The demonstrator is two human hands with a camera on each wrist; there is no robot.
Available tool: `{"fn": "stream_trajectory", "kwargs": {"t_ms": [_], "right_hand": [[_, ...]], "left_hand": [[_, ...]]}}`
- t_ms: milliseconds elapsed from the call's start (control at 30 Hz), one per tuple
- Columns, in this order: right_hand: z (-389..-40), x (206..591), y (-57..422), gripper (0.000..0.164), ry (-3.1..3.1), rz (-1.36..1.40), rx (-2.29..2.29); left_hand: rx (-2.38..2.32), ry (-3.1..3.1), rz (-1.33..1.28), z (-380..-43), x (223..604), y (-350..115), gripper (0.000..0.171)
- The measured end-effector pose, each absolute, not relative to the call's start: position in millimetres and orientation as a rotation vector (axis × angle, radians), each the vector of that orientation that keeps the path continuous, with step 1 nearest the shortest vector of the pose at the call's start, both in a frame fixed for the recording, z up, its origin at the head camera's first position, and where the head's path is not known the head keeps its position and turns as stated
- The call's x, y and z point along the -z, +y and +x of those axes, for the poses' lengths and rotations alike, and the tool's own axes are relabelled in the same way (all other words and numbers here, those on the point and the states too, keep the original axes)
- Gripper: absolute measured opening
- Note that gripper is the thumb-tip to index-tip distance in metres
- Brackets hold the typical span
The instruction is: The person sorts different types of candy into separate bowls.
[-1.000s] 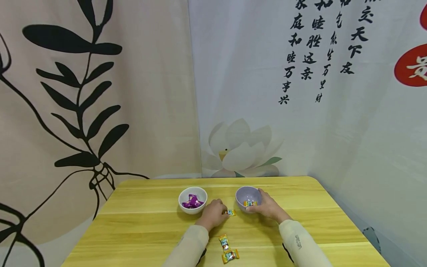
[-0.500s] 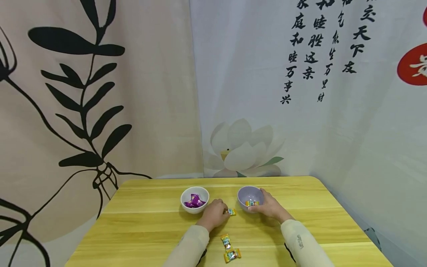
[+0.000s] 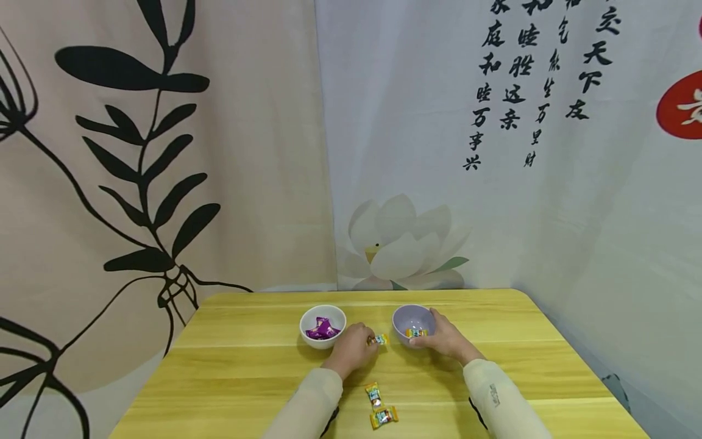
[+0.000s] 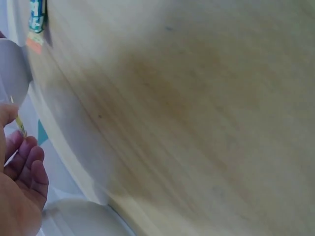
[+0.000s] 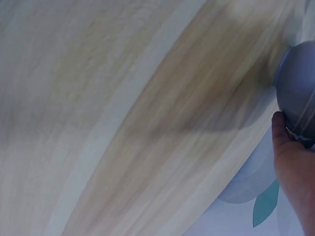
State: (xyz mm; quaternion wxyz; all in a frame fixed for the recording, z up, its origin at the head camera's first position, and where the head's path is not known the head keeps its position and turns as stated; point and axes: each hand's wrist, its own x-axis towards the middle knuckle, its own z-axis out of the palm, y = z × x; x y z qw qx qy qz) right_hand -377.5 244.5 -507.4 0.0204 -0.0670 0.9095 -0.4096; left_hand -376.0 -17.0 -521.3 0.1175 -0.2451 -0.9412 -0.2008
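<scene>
My left hand (image 3: pixel 353 349) pinches a yellow-wrapped candy (image 3: pixel 379 339) between thumb and fingertips; the left wrist view shows the candy (image 4: pixel 20 125) edge-on. It is between the two bowls, at the left of the purple bowl (image 3: pixel 406 317). My right hand (image 3: pixel 445 336) holds that bowl by its right side, thumb near the front rim, as the right wrist view also shows with the bowl (image 5: pixel 298 83) at its edge. Inside the purple bowl lies a yellow-wrapped candy (image 3: pixel 417 333). The white bowl (image 3: pixel 322 344) contains several purple-wrapped candies (image 3: pixel 323 329).
Two more yellow-wrapped candies, an upright one (image 3: pixel 374 395) and a slanted one (image 3: pixel 384 417), lie close together on the wooden table (image 3: pixel 230 366) between the forearms. Behind the table's far edge hangs a printed cloth backdrop (image 3: pixel 263 152).
My left hand has raised the pinched candy slightly away from its earlier spot, toward the far side. The right hand keeps its hold on the purple bowl. The head view has shifted a little.
</scene>
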Motion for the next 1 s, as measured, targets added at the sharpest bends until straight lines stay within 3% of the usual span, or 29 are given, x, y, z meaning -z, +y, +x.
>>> {"fn": "stream_trajectory", "kwargs": {"t_ms": [1000], "right_hand": [[-378.8,507.4,244.4,0.117,2.817,-0.198,1.272]], "left_hand": [[0.541,-2.714,-0.631,-395.0,457.3,30.3,0.025]]}}
